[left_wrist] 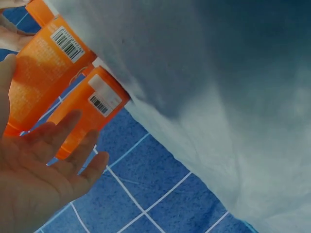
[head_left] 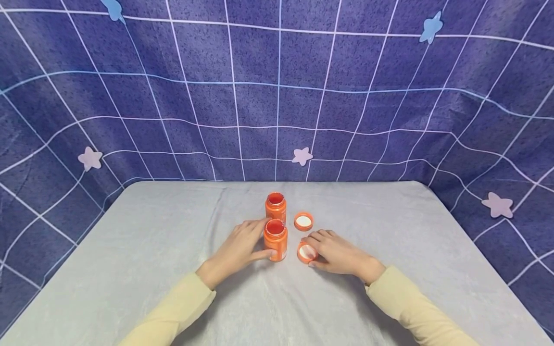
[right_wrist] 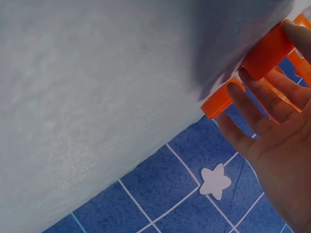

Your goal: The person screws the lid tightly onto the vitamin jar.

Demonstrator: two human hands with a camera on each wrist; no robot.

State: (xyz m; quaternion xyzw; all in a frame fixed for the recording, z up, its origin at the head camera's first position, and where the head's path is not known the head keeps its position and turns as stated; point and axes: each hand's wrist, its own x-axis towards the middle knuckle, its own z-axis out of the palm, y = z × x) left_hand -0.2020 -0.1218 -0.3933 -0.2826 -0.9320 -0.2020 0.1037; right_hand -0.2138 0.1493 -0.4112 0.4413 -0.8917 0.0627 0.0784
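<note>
Two open orange bottles stand upright mid-table, the rear bottle [head_left: 275, 207] just behind the front bottle [head_left: 276, 244]. My left hand [head_left: 240, 246] holds the front bottle from the left, its thumb across the front and its index finger reaching behind. In the left wrist view, the other fingers spread beside the rear bottle [left_wrist: 92, 109]. To the right, my right hand [head_left: 339, 253] pinches the near orange lid [head_left: 307, 252] between thumb and fingertips, its white inside facing up. Behind it lies the far lid [head_left: 303, 221], also white side up. Barcodes show on both bottles in the left wrist view.
A grey cloth covers the table [head_left: 130, 269]. Behind it and at both sides hangs a blue curtain [head_left: 259, 105] with a pale grid and stars. The far lid sits close to the right of the rear bottle.
</note>
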